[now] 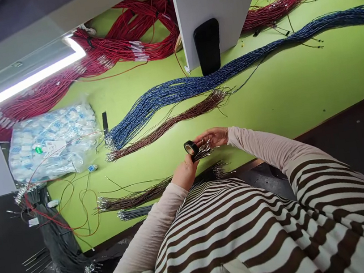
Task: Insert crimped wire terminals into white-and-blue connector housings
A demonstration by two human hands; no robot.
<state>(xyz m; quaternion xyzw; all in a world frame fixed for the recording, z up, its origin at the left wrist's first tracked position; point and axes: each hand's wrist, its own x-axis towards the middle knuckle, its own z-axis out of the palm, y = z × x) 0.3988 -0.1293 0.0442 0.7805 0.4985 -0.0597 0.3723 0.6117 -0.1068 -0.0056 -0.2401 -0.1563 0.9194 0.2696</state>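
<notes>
Both hands are up just above the near edge of the green desk (297, 88). The left hand (184, 173) has its fingers clenched around a small black tape roll (189, 147), and the right hand (213, 137) meets it, fingers grasping a thin bunch of wire ends (203, 150) right against the roll. Beyond them lie a brown wire bundle (167, 125) and a long blue twisted bundle (195, 85). A clear bag of small parts (54, 143) sits to the left, with red wires (116, 51) heaped at the back.
</notes>
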